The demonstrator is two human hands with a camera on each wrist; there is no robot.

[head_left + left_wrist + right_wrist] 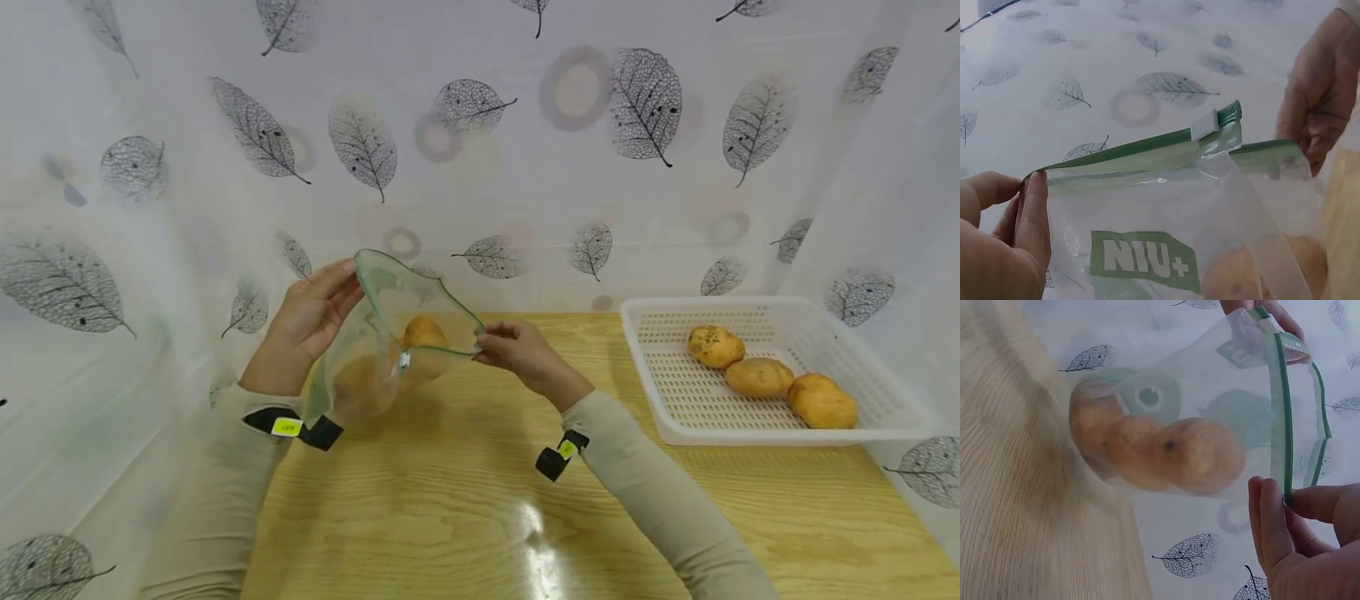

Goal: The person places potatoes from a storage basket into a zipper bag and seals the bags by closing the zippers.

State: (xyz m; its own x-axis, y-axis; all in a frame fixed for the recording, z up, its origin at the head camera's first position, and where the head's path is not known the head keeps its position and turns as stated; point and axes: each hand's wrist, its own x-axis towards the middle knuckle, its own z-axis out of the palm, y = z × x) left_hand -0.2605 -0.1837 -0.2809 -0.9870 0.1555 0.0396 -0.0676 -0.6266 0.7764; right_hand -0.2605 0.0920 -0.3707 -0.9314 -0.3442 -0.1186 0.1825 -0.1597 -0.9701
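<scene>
A see-through zip bag [378,312] with a green-edged mouth is held up over the table, its mouth spread wide. My left hand [300,321] pinches one side of the rim, and my right hand [528,354] pinches the opposite side between thumb and fingers. In the left wrist view a white slider [1204,125] sits near one end of the green zip, above a green "NIU+" label [1144,259]. Potatoes [1204,456] lie bunched inside the bag in the right wrist view, seen hazily through the plastic.
To the right, a white slotted plastic basket [645,367] holds three more potatoes [759,377]. Both stand on a wood-grain table [450,500]. A pale leaf-printed curtain [510,167] hangs behind the table and along its sides.
</scene>
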